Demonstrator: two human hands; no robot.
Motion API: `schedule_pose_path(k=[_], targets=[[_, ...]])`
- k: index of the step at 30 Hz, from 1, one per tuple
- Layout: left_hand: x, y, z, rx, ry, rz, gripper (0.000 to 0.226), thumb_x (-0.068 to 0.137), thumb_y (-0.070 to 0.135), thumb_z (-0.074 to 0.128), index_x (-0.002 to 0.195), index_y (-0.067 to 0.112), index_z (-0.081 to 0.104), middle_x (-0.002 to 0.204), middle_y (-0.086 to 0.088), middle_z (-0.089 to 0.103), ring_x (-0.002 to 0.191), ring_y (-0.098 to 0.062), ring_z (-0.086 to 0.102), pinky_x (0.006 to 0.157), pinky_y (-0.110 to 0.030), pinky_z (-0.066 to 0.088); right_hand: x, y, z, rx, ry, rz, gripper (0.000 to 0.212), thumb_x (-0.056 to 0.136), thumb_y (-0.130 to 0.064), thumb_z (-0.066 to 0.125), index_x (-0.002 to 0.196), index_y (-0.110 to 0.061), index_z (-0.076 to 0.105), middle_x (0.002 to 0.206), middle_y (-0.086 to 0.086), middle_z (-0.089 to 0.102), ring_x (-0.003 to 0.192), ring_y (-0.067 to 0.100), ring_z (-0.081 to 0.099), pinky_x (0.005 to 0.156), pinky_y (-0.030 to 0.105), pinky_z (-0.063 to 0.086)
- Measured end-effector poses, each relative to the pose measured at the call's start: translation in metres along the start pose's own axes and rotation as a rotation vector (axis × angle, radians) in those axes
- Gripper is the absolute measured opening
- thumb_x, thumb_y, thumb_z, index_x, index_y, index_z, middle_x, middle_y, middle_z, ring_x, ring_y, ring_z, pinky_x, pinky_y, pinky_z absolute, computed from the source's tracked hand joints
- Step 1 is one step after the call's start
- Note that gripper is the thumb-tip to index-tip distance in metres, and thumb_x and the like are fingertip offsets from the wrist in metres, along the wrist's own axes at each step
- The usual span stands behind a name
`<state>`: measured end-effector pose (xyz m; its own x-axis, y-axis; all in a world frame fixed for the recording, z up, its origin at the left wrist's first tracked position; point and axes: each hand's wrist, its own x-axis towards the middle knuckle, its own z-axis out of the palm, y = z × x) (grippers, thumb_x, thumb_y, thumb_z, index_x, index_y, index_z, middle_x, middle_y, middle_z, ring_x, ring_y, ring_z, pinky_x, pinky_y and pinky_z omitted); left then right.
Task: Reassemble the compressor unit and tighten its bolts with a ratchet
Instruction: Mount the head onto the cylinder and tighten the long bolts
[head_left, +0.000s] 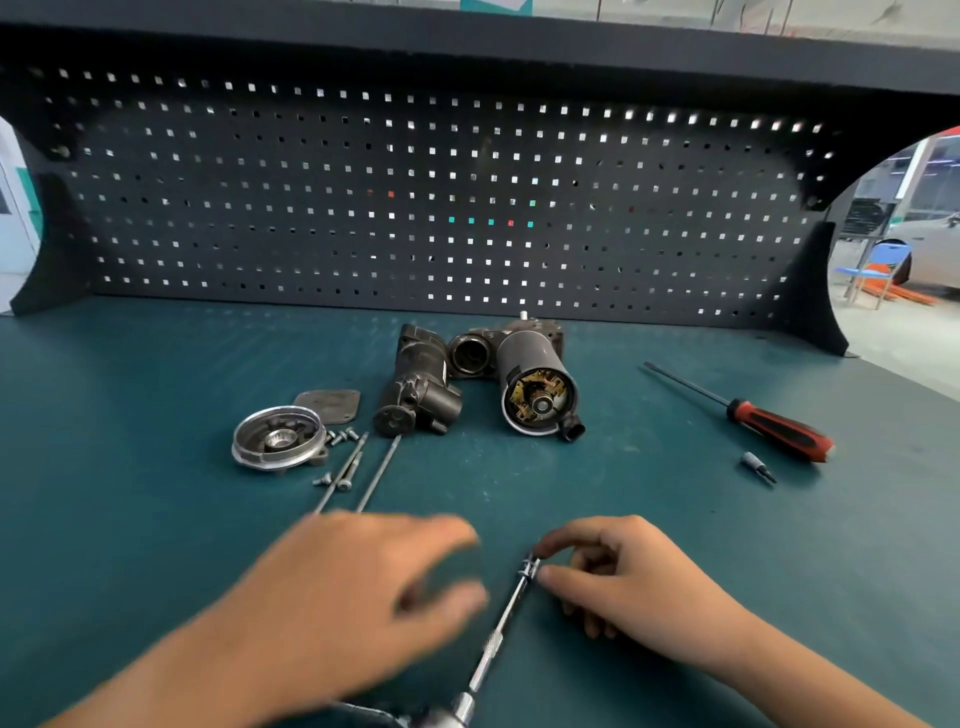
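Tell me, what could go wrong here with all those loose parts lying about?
The small screws lie loose beside the round end cover; a sweep of the blurred left hand could scatter them. The motor lies with its brush end open, so grit might get in. The right hand only pinches the ratchet extension at its tip, so it could slip.

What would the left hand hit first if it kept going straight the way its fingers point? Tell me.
Probably the ratchet: the left hand points right, toward its shaft. The hand is blurred, so height above the bench is unclear.

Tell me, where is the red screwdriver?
The red screwdriver lies on the right of the green bench, beside a small loose bit, right of the motor.
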<state>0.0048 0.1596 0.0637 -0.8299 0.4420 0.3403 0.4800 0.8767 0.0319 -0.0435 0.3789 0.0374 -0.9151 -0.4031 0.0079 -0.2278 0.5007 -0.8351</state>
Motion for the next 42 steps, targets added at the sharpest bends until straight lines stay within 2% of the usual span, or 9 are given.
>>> schedule_pose_path(k=[2,7,12,19,24,29,33,39,42], targets=[[0.007,-0.03,-0.007,0.024,0.15,-0.18,0.035,0.083,0.055,0.038,0.102,0.038,0.063,0.092,0.023,0.066,0.079,-0.002,0.062,0.068,-0.022,0.05,0.0,0.001,0.0,0.004,0.003,-0.008,0.002,0.084,-0.021,0.065,0.086,-0.022,0.065,0.051,-0.006,0.059,0.042,0.008,0.052,0.045,0.018,0.043],[0.006,-0.13,-0.001,0.063,0.149,-0.608,0.029,0.083,0.022,0.064,0.112,0.018,0.063,0.12,0.0,0.06,0.111,-0.026,0.054,0.089,-0.046,0.045,-0.001,0.002,0.001,0.08,0.023,-0.01,0.017,0.086,-0.021,0.062,0.1,-0.027,0.056,0.054,-0.002,0.062,0.044,0.011,0.055,0.046,0.019,0.044],[0.004,-0.15,0.029,0.048,-0.013,-0.668,0.04,0.083,0.034,0.066,0.119,0.02,0.059,0.134,0.004,0.051,0.127,-0.019,0.042,0.097,-0.045,0.04,-0.001,0.002,0.001,0.121,0.027,0.003,0.022,0.087,-0.019,0.062,0.105,-0.027,0.054,0.055,-0.001,0.063,0.044,0.011,0.056,0.046,0.02,0.044],[0.007,-0.15,0.032,0.027,0.237,-0.646,0.02,0.086,0.028,0.063,0.102,0.016,0.064,0.108,-0.001,0.065,0.105,-0.024,0.057,0.09,-0.045,0.041,-0.002,0.0,0.001,0.116,0.02,-0.001,0.02,0.086,-0.019,0.062,0.104,-0.027,0.055,0.056,-0.002,0.063,0.045,0.011,0.056,0.048,0.019,0.044],[0.009,-0.146,0.017,-0.659,0.685,-0.821,0.006,0.087,0.018,0.063,0.092,0.015,0.063,0.098,-0.005,0.063,0.09,-0.018,0.055,0.079,-0.03,0.037,-0.002,0.0,0.002,0.119,0.019,-0.006,0.021,0.087,-0.019,0.062,0.105,-0.027,0.055,0.056,-0.001,0.063,0.046,0.012,0.056,0.048,0.02,0.045],[0.013,-0.121,-0.003,-1.568,0.652,-0.813,0.007,0.089,0.025,0.053,0.09,0.02,0.059,0.096,0.004,0.07,0.083,-0.021,0.068,0.073,-0.05,0.048,-0.002,-0.001,0.003,0.13,0.028,-0.006,0.02,0.086,-0.018,0.062,0.104,-0.025,0.056,0.056,-0.001,0.063,0.046,0.012,0.056,0.048,0.02,0.044],[0.018,-0.097,-0.002,-1.765,0.422,-0.634,0.034,0.077,0.033,0.053,0.107,0.02,0.061,0.106,0.003,0.071,0.09,-0.024,0.07,0.061,-0.047,0.055,-0.003,-0.001,0.003,0.128,0.041,-0.009,0.019,0.087,-0.017,0.062,0.104,-0.024,0.057,0.055,-0.001,0.062,0.045,0.012,0.055,0.048,0.02,0.045],[0.021,-0.073,0.002,-1.891,0.256,-0.518,0.03,0.077,0.035,0.051,0.091,0.024,0.075,0.106,0.0,0.071,0.095,-0.027,0.068,0.061,-0.045,0.056,-0.003,-0.004,0.008,0.173,0.132,-0.053,0.011,0.087,-0.015,0.06,0.095,-0.021,0.063,0.057,-0.001,0.062,0.047,0.012,0.056,0.048,0.02,0.044],[0.021,-0.063,0.004,-1.905,0.205,-0.489,0.034,0.076,0.035,0.05,0.103,0.021,0.067,0.105,0.0,0.071,0.093,-0.027,0.069,0.06,-0.039,0.057,-0.003,-0.013,0.012,0.305,0.208,-0.108,0.009,0.085,-0.014,0.06,0.088,-0.02,0.067,0.066,0.0,0.069,0.052,0.01,0.06,0.05,0.019,0.047]])
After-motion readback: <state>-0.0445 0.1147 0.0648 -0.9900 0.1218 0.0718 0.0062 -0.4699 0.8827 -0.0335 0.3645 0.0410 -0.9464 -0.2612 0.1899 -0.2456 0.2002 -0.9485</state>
